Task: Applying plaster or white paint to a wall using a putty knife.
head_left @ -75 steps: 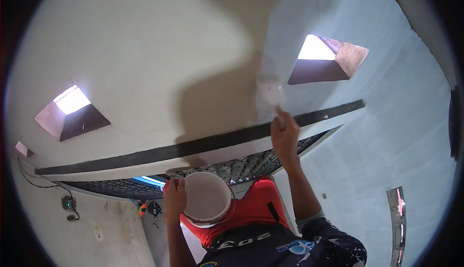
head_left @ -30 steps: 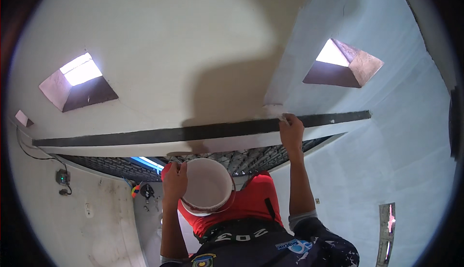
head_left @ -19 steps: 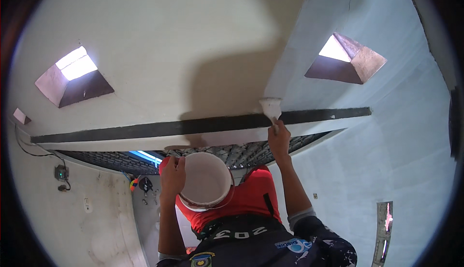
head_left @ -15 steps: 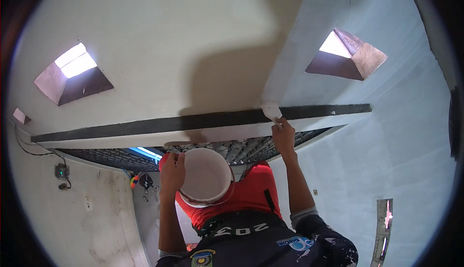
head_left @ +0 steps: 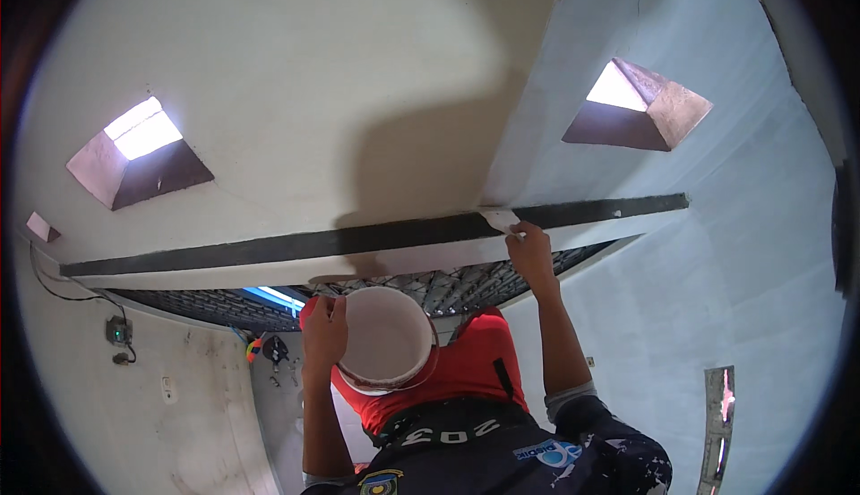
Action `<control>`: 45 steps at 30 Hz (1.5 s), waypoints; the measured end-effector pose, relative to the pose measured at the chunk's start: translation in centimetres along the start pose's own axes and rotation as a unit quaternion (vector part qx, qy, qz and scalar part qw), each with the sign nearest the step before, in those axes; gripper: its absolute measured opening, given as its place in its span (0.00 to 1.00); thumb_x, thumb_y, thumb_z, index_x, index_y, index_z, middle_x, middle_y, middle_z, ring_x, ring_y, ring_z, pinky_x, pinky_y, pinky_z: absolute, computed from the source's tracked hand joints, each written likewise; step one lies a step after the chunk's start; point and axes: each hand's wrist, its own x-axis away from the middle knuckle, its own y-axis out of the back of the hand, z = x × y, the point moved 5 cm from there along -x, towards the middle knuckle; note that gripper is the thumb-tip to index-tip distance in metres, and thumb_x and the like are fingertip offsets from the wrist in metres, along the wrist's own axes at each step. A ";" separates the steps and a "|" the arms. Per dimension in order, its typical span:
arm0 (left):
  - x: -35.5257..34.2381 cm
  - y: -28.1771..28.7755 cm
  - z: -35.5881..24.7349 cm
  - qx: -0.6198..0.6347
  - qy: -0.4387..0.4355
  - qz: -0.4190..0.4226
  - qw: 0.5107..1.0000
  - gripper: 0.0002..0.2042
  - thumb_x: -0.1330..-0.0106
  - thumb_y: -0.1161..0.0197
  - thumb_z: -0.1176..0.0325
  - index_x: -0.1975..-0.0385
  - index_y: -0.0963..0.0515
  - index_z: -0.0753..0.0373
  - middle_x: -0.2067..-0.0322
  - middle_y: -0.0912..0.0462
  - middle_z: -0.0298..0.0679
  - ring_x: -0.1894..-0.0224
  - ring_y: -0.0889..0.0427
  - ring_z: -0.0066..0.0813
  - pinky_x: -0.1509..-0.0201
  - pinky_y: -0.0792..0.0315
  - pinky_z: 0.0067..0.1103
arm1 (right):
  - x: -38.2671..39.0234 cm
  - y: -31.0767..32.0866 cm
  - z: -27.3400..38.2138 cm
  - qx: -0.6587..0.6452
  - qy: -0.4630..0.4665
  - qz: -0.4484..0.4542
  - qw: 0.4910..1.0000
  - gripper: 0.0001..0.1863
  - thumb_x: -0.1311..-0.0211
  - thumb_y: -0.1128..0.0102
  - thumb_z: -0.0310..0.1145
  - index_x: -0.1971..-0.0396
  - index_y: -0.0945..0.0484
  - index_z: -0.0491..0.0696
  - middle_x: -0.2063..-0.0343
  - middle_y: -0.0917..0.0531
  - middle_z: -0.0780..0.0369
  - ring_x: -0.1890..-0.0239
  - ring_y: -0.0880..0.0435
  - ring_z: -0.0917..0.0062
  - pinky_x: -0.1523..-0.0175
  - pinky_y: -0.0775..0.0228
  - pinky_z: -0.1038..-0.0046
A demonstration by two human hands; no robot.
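My right hand (head_left: 532, 253) is closed around the handle of a paintbrush (head_left: 499, 218) coated in white paint. The bristles meet the wall (head_left: 421, 92) right at the upper edge of a dark horizontal band (head_left: 394, 235). At my waist hangs a white bucket (head_left: 381, 334) with a thin wire handle; its inside looks pale and paint-coated. My left hand (head_left: 323, 327) grips the bucket's left rim, fingers hooked over it. Fresh paler paint (head_left: 537, 168) covers the wall to the right of the brush, while the left part is cream.
Two diamond-shaped wall openings (head_left: 134, 159) (head_left: 636, 105) let in light. Below the band runs a dark metal lattice (head_left: 448, 284). A cable and small box (head_left: 117, 330) are on the left wall, above a switch plate (head_left: 168, 390). A narrow slotted opening (head_left: 718, 423) is at lower right.
The brush has moved slightly down and tilted flatter against the dark band, with my right hand lower. The bucket stays in my left hand, and the whole view has shifted a little.
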 end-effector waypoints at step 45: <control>-0.1 -0.3 0.8 0.008 -0.018 0.000 1.000 0.20 0.26 0.47 0.53 0.58 0.23 0.69 0.64 0.17 0.54 0.60 0.18 0.51 0.55 0.27 0.36 | 0.6 5.5 -0.1 0.060 0.078 0.147 0.984 0.16 0.42 0.40 0.27 0.55 0.32 0.45 0.72 0.17 0.45 0.63 0.16 0.45 0.58 0.26 0.49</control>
